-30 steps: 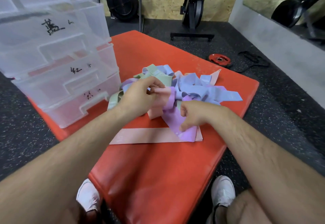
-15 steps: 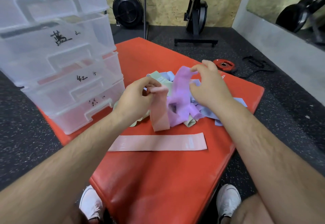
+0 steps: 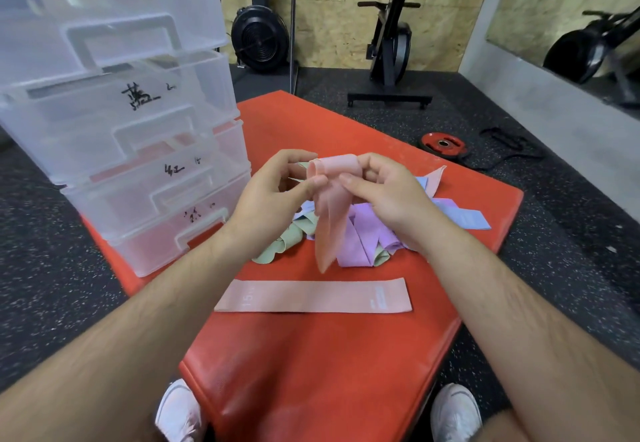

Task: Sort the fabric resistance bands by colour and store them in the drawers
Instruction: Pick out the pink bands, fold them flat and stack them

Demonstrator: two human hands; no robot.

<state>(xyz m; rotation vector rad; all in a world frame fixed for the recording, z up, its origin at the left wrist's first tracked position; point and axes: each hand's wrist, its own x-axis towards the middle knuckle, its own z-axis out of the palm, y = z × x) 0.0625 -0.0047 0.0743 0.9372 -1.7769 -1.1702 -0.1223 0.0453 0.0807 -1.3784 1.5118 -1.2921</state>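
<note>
- Sorting: my left hand and right hand pinch one hanging pink fabric band.
- Next — I'd lay it atop the flat pink band, mid red padded mat.

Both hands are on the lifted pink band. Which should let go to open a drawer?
Left, most likely: the left hand sits right beside the drawer stack, while the right hand pinches the lifted pink band on the side away from it.

"How many drawers stood left?"
"Four. One weight plate lay far right, two shoes near."
"Pink bands?"
"Three showed; the rest were too tangled to count."
</note>
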